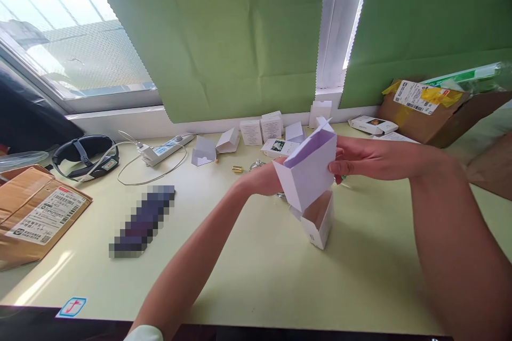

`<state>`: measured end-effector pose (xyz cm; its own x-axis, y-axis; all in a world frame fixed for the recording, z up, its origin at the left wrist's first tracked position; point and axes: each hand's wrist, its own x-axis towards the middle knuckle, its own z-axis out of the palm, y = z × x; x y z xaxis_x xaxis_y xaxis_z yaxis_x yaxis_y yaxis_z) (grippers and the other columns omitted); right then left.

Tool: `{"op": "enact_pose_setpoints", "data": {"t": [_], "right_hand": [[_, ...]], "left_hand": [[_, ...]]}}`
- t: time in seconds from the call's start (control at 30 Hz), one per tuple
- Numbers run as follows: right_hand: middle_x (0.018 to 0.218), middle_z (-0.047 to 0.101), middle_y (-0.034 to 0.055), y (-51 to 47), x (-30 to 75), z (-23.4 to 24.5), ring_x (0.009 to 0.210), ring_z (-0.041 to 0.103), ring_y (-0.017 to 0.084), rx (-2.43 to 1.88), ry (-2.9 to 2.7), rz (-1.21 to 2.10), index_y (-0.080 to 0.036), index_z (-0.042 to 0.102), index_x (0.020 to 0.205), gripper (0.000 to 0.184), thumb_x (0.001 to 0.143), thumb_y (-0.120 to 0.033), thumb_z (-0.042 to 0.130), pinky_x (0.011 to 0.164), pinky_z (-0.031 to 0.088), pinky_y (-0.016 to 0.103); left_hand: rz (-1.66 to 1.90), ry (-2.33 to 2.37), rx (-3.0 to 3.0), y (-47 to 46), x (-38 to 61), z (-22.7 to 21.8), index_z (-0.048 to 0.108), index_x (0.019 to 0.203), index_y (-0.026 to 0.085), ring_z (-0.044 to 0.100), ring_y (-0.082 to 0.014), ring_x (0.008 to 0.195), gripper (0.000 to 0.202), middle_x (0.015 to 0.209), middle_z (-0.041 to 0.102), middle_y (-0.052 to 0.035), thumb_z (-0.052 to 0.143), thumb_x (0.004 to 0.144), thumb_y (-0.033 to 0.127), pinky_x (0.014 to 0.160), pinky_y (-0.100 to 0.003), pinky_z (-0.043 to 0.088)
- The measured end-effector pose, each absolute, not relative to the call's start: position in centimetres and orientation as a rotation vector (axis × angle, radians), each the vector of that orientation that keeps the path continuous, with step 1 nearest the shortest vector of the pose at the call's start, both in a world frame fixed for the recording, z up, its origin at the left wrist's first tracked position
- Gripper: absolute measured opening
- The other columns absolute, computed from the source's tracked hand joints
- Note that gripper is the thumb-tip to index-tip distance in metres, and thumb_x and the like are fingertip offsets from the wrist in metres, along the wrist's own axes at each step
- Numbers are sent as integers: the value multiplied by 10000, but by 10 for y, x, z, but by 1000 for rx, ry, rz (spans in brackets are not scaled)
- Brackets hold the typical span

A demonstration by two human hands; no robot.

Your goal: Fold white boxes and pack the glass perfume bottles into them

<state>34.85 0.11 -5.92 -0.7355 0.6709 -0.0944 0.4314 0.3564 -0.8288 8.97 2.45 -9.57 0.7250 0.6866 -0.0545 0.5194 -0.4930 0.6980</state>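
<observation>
Both hands hold a small white carton (310, 170) with a lilac inside, raised above the middle of the tabletop (256, 272) and tilted, its open mouth facing up and toward the far edge. The right hand (360, 157) grips the carton's right side, fingers closed on the wall near the open flap. The left hand (266, 178) is behind the carton's left side, touching it; its fingers are hidden, so I cannot tell how tightly they close.

Just below the carton a second open white box (320, 221) stands on the tabletop; what is inside cannot be seen.

Along the far edge lie several small white boxes (262, 130), some folded, some flat, and a power strip (166, 149) with its cord. A black headband (86, 157) sits toward the far left corner, a brown parcel (36, 213) at the left edge, another brown parcel (428, 112) at the far right corner. A pixelated dark object (142, 221) lies left of centre. The near half of the tabletop is bare surface around the forearms.
</observation>
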Motion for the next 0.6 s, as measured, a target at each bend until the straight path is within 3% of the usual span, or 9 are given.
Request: {"op": "enact_pose_setpoints", "data": {"t": [0.1, 0.3, 0.47, 0.6], "right_hand": [[1175, 643, -42, 3, 356, -61, 1003, 601, 174, -994, -2352, 1344, -461, 505, 1359, 437, 942, -356, 586, 844, 536, 289], [1191, 693, -20, 8, 370, -63, 983, 671, 189, -1052, -2232, 1437, -417, 591, 1299, 399, 905, -396, 652, 851, 562, 328], [1176, 710, -1, 10, 382, -65, 957, 700, 208, -1105, -2157, 1470, -392, 609, 1285, 418, 876, -433, 683, 809, 581, 347], [1201, 695, 7, 16, 388, -71, 1029, 678, 220, -1188, -2184, 1434, -386, 579, 1322, 420, 910, -433, 643, 855, 534, 353]], "left_hand": [[269, 794, 2262, 26, 91, -96, 525, 669, 170, 485, -138, 733, 55, 752, 581, 3, 539, 713, 141, 631, -240, 413], [243, 671, 2199, 26, 93, -100, 637, 1009, 196, 608, -166, 891, 204, 1008, 677, -35, 517, 843, 194, 688, -255, 475], [169, 556, 2141, 25, 90, -97, 617, 1082, 227, 651, -167, 933, 217, 1067, 686, -47, 537, 881, 211, 729, -276, 495], [-8, 590, 2099, 16, 85, -84, 525, 1271, 272, 646, -210, 1050, 596, 1180, 660, -55, 778, 736, 345, 750, -279, 513]]}}
